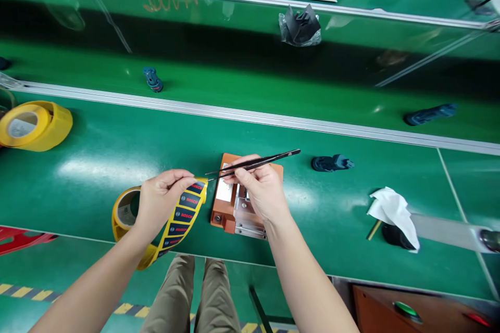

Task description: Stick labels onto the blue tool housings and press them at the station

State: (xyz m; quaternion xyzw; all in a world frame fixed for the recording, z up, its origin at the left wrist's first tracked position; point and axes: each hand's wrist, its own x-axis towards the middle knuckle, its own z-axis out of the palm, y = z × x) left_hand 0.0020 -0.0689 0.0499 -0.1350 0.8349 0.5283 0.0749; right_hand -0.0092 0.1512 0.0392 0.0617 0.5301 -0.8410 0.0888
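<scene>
My left hand (160, 199) pinches the end of a yellow label strip (183, 214) that carries dark blue BOSCH labels. The strip runs down from my fingers to its roll (122, 213) at the bench's front edge. Black tweezers (260, 162) lie in the closed fingers of my right hand (263, 190). Their tips point left and come close to the strip's top edge; whether they touch a label I cannot tell. Under my right hand sits an orange fixture (223, 213) with a clear and metal part, partly hidden by the hand.
Dark blue tool housings lie on the bench (332, 163) and on the green strip behind the rail (153, 79), (429, 114). A second yellow roll (35, 125) stands at left. White cloth (392, 213) covers a dark object at right. A metal rail (234, 114) crosses behind the fixture.
</scene>
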